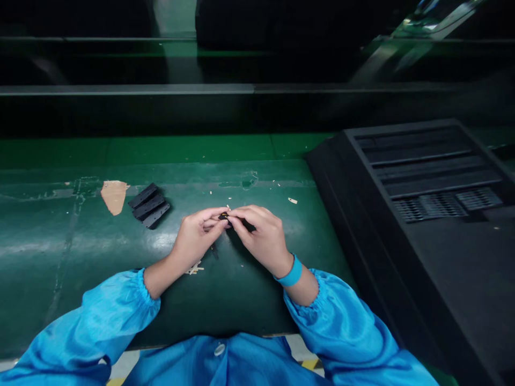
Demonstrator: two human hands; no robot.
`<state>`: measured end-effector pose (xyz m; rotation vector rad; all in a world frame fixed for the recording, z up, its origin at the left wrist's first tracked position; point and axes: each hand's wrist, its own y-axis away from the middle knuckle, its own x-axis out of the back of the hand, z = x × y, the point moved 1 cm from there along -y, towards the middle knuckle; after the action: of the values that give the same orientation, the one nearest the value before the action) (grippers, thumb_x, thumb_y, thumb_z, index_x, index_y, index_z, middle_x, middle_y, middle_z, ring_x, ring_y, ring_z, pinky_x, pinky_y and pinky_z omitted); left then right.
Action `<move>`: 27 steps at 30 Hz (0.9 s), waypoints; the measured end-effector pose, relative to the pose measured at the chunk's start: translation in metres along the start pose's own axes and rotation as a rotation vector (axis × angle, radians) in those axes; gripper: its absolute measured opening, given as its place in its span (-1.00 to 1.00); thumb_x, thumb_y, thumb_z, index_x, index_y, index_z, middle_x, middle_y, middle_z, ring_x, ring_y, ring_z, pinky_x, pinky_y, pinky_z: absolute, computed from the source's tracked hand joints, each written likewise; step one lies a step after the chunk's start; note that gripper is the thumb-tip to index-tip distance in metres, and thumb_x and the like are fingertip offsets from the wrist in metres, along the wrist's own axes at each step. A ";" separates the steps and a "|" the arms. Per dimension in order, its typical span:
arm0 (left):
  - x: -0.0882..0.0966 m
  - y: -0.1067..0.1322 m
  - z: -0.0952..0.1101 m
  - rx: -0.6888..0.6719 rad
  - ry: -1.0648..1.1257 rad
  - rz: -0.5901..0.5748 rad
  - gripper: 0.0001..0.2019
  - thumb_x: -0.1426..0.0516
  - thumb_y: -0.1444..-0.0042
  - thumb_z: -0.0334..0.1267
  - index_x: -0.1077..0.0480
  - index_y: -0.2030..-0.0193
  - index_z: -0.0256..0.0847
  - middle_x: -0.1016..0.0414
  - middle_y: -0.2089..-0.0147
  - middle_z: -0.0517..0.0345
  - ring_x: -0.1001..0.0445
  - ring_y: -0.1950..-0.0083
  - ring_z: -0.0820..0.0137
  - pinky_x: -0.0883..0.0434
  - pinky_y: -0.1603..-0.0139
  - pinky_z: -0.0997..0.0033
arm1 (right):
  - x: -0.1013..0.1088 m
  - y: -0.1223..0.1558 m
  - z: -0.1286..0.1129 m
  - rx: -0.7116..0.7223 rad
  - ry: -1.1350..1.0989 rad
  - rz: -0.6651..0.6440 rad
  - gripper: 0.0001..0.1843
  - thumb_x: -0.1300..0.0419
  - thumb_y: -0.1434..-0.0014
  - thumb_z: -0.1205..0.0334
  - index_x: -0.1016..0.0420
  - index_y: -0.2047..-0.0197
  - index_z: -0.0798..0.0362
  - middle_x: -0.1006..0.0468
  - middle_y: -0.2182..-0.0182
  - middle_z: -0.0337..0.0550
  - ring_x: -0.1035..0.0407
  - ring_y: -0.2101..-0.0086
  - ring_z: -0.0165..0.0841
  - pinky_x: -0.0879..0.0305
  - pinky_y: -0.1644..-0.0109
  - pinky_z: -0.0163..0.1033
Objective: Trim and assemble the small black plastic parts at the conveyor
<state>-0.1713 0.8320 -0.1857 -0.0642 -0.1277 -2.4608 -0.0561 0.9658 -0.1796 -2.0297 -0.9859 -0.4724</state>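
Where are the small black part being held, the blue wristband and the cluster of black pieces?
Small black part (pixel 223 216), head view: its exposed middle.
Blue wristband (pixel 292 273), head view: the band's outer face.
Black pieces (pixel 150 206), head view: top of the middle piece.

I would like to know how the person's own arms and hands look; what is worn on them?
Both arms have loose, glossy, bright-blue fabric sleeves, gathered at the ends. The left hand is bare, with no glove. The right hand is also gloveless, with a plain teal-blue band around its wrist.
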 end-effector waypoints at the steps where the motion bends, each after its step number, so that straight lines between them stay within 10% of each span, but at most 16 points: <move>1: 0.000 0.000 0.001 0.002 0.011 0.001 -0.72 -0.28 -0.17 -0.26 -0.57 -0.01 -0.26 -0.73 0.20 0.07 -0.73 0.19 0.32 -0.66 0.12 0.45 | -0.001 0.001 -0.001 0.021 0.013 0.003 -0.90 -0.23 -0.37 0.32 -0.58 0.17 -0.02 -0.72 0.25 -0.16 -0.60 0.23 -0.30 -0.43 0.13 -0.17; 27: -0.001 0.004 0.010 -0.023 0.002 0.117 -0.81 -0.28 -0.17 -0.23 -0.63 0.11 -0.21 -0.72 0.23 0.10 -0.68 0.30 0.41 -0.61 0.23 0.49 | 0.007 0.002 -0.006 0.259 0.140 0.019 -0.78 -0.23 -0.34 0.42 -0.64 0.05 -0.04 -0.73 0.09 -0.09 -0.66 0.17 -0.30 -0.46 0.19 -0.22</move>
<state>-0.1681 0.8305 -0.1753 -0.0767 -0.0922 -2.3456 -0.0504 0.9636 -0.1731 -1.7487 -0.8931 -0.4461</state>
